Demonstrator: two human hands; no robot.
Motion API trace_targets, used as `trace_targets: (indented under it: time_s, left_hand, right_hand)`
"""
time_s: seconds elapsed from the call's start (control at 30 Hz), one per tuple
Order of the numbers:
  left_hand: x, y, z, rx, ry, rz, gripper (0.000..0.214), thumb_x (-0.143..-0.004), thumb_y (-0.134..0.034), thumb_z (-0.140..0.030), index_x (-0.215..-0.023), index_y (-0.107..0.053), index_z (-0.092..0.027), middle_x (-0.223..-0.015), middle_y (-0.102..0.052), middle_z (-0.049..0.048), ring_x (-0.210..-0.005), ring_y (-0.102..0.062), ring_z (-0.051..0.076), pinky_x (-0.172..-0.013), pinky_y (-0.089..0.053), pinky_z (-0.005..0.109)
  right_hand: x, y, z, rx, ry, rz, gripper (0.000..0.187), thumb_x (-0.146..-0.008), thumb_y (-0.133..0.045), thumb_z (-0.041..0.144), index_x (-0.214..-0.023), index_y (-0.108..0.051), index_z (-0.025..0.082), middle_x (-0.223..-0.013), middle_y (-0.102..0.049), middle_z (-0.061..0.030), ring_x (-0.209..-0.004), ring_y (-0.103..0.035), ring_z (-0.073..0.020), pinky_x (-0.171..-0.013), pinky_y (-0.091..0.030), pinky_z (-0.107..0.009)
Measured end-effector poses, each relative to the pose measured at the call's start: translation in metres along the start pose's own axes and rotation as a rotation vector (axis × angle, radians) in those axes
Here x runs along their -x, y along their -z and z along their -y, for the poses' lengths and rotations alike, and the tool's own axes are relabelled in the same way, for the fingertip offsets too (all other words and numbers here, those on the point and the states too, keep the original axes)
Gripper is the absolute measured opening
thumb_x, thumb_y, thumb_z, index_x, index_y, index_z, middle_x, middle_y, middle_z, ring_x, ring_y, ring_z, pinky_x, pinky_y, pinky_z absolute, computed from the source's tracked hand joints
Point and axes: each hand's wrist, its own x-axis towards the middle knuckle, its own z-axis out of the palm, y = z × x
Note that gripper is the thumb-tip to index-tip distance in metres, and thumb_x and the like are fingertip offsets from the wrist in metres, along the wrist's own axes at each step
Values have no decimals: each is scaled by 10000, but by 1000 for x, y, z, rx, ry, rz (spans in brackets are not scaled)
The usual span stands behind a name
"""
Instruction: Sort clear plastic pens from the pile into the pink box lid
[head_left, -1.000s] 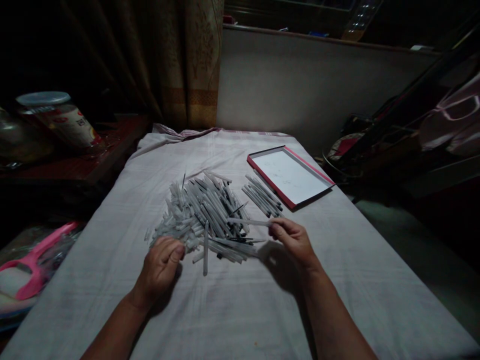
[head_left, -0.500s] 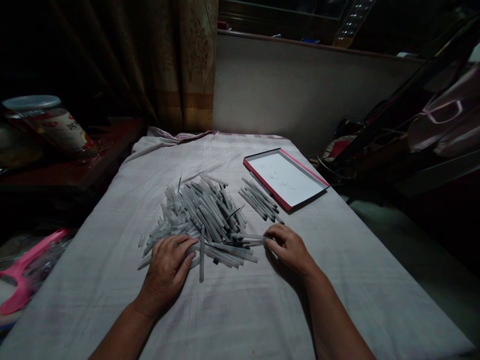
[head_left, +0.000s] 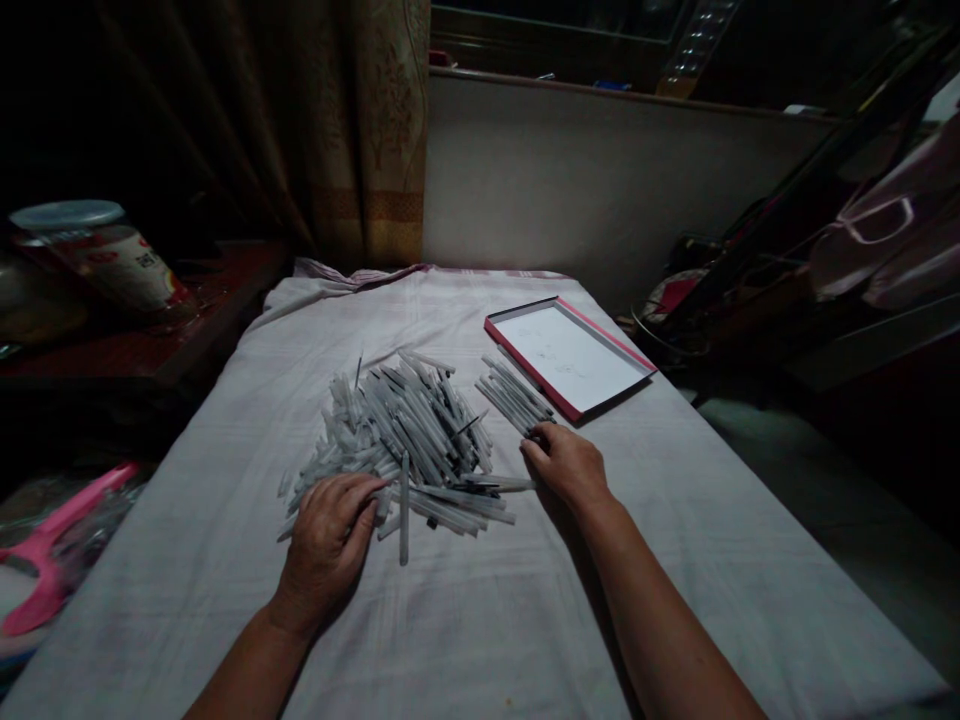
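A heap of pens with clear, greyish barrels lies on the cloth-covered table. My left hand rests at the heap's near left edge, its fingers curled and thumb and forefinger closed about some pen ends. One pen points toward me just right of that hand. A smaller row of pens lies side by side to the right of the heap. My right hand is at the near ends of this row, its fingers bent together over the dark ends; the fingertips are partly hidden.
A shallow red-edged box lid with a white inside lies beyond the row. A checked cloth covers the table. At left stand a lidded jar on a dark red side table and a pink plastic thing. A curtain hangs behind.
My right hand has moved away from me, from a pen end at the heap's right side to the near ends of the small row. My left hand has barely shifted.
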Motion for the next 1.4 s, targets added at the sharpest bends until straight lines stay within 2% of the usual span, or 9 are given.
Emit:
trace_targets:
  time_s: [0.2,0.4,0.6,0.67,0.77,0.87,1.07,1.23,1.4]
  left_hand:
    - [0,0,2,-17,-13,-23,202,-928,-529,-180,-1102,-625,-214,-979,-694,55,-923,-646,213,-834,-483,356]
    - [2,1,0,-43,-34,-33,262,-922,-549,-163,-1176,-591,-212,-1068,-659,82,-1010,-624,237,-883,-487,397]
    - [0,3,-12,-111,-42,-157,461,-876,-648,-186,-1313,-510,-235,-1471,-377,177,-1350,-419,353,-1023,-434,507]
    - [-1,5,-12,-125,-79,-103,412,-900,-620,-210,-1300,-521,-214,-1389,-481,173,-1272,-499,326,-997,-444,481]
    - [-3,8,-10,-114,-147,-5,255,-957,-527,-246,-1200,-568,-181,-1040,-680,96,-953,-637,236,-918,-457,417]
    - [-5,9,-9,-72,-158,2,138,-972,-500,-252,-1055,-587,-185,-841,-692,37,-771,-627,191,-836,-461,364]
    - [-2,6,-9,-33,-142,-21,119,-982,-476,-265,-994,-575,-199,-780,-676,19,-715,-613,181,-771,-460,335]
    - [-2,6,-8,-43,-125,-11,132,-986,-458,-254,-975,-569,-183,-782,-668,31,-723,-602,188,-766,-455,339]
    - [-1,5,-8,-27,-103,-19,116,-972,-479,-252,-976,-581,-197,-786,-674,25,-726,-608,190,-762,-458,338]
  right_hand:
    - [-3,-1,6,39,2,21,263,-918,-516,363,-918,-726,205,-935,-757,-117,-841,-697,-260,-673,-434,-312]
    - [17,-5,-2,-528,127,-197,241,-871,-521,351,-856,-688,178,-841,-725,-80,-750,-654,-209,-686,-463,-292]
    - [48,1,21,-838,408,89,142,-853,-572,280,-798,-665,188,-736,-667,-15,-697,-608,-159,-674,-449,-264]
    - [52,1,29,-898,420,141,139,-850,-573,275,-797,-665,185,-730,-656,-11,-697,-598,-156,-670,-441,-266]
    - [52,-2,38,-1018,331,173,147,-826,-592,301,-767,-657,183,-695,-629,-3,-674,-579,-155,-642,-429,-268]
    - [50,-6,43,-1175,206,182,174,-779,-642,346,-711,-645,186,-645,-598,8,-625,-545,-146,-611,-420,-268]
    - [51,-15,45,-1386,80,220,177,-707,-736,356,-759,-701,191,-677,-643,-5,-642,-565,-152,-638,-451,-284]
    - [50,-17,46,-1376,108,186,223,-699,-752,390,-806,-740,195,-759,-687,-31,-714,-606,-174,-692,-477,-304]
    - [49,-17,46,-1278,84,203,316,-751,-684,469,-643,-667,173,-589,-601,-1,-579,-527,-138,-572,-428,-269]
